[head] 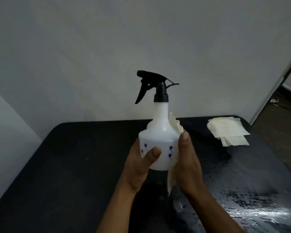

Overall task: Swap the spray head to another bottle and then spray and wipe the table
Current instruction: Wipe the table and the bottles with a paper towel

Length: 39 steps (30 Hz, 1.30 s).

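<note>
1. Translucent white plastic makes up the one bottle (159,137) I hold upright above the tabletop (84,165); it has a slim neck, rounded shoulders and a squat, wide body with several small blue marks printed on its side.
2. Black hard plastic forms the single spray head (154,84), seated on the bottle's neck by a collar, its trigger hanging down on the left and its nozzle pointing left.
3. I cannot tell whether the bottle holds any liquid; its body looks evenly milky.
4. My left hand (139,167) cups the lower left of the bottle, thumb laid across its front, the other fingers wrapped behind and hidden.
5. My right hand (186,162) presses against the bottle's right side with fingers closed around a crumpled cream paper towel (175,125), which sticks up behind the bottle's shoulder and trails down below my palm.
6. The tabletop is black with rounded far corners; its left part looks matt and dull, while its right part is glossy and streaked with a wet-looking sheen (252,206).
7. One loose stack of folded cream paper towels (228,130) lies flat near the far right corner, well apart from the bottle; how many sheets it has I cannot count.
8. A plain pale wall (107,47) rises behind the tabletop.
</note>
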{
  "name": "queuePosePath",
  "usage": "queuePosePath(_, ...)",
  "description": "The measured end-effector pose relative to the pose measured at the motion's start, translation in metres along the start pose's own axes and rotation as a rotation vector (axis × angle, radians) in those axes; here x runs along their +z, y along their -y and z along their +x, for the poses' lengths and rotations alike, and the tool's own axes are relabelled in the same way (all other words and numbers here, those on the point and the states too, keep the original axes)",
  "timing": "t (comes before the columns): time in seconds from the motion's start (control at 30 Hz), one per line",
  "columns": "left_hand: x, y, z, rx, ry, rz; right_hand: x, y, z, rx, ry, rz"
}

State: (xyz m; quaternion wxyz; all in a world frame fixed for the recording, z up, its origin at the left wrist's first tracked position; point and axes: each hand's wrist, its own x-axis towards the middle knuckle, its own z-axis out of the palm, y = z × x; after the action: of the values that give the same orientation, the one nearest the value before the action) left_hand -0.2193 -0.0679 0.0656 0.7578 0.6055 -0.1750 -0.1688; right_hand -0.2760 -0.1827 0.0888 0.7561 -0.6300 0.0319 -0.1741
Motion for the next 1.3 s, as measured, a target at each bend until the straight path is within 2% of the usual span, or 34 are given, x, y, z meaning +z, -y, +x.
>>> queuePosePath(0.1,-0.006,0.003,-0.001,-0.066,0.074,-0.010,-0.009,0.002,0.004,0.103,-0.063,0.041)
queuePosePath(0.23,-0.010,0.000,-0.009,-0.182,0.232,-0.132,-0.020,0.006,0.011,0.285,-0.041,0.145)
queuePosePath(0.33,-0.011,-0.005,-0.013,-0.251,0.314,-0.194,-0.021,0.007,0.015,0.283,-0.016,0.210)
queuePosePath(0.43,-0.013,-0.009,-0.009,-0.210,0.332,-0.050,-0.020,0.011,0.018,0.270,-0.130,0.205)
queuePosePath(0.53,-0.010,-0.011,-0.005,-0.132,0.270,0.216,-0.017,0.016,0.014,0.291,-0.282,0.072)
queuePosePath(0.6,-0.009,-0.010,-0.005,-0.076,0.205,0.314,-0.014,0.017,0.008,0.315,-0.282,-0.033)
queuePosePath(0.67,-0.009,-0.008,-0.005,-0.011,0.116,0.403,-0.009,0.020,0.000,0.304,-0.221,-0.074)
queuePosePath(0.83,-0.013,-0.001,0.001,0.068,-0.124,0.678,0.000,0.023,-0.021,0.163,0.061,-0.098)
queuePosePath(0.93,-0.014,0.001,0.009,0.078,-0.213,0.897,0.001,0.003,-0.025,0.024,0.166,-0.313)
queuePosePath(1.0,-0.009,0.002,0.007,0.114,-0.259,0.900,0.002,-0.005,-0.022,-0.075,0.210,-0.542)
queuePosePath(1.1,-0.004,0.006,-0.001,0.227,-0.288,0.922,0.005,-0.011,-0.015,-0.146,0.120,-0.768)
queuePosePath(1.17,-0.003,0.010,-0.002,0.241,-0.319,0.934,0.008,-0.014,-0.012,-0.151,0.088,-0.905)
queuePosePath(1.3,0.001,0.007,-0.002,0.261,-0.368,0.966,0.008,-0.021,-0.009,-0.117,-0.005,-0.873)
